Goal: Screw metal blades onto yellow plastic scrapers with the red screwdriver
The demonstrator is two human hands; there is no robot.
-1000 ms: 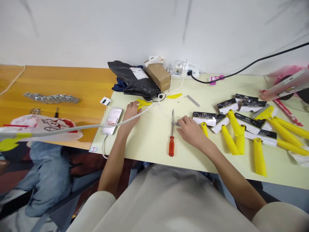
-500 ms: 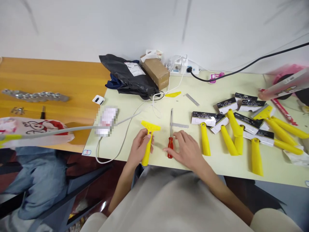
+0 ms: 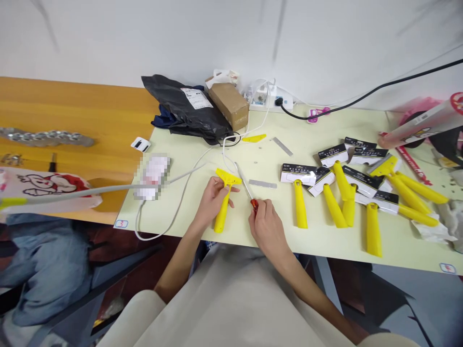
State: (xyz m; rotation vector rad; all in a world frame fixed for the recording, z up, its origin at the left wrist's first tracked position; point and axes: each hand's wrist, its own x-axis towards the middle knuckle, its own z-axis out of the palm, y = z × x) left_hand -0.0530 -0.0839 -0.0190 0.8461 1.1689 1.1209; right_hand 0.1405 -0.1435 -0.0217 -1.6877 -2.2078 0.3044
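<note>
My left hand is closed round the handle of a yellow scraper, its T-shaped head pointing away from me. In my right hand is a screwdriver with a red handle; the fingers wrap the handle and the metal shaft slants up and left, its tip to the right of the scraper head. A flat metal blade lies just right of the shaft. Farther back are a second blade and a loose yellow plastic piece.
Several yellow scrapers with black-and-white cards lie on the right. A black plastic parcel, a cardboard box and a power strip stand along the wall. A white cable crosses the left side. Another person's legs show at lower left.
My right hand has closed on the screwdriver and lifted its handle from the table, tilting the shaft leftward. My left hand still holds the scraper. The view has shifted slightly right.
</note>
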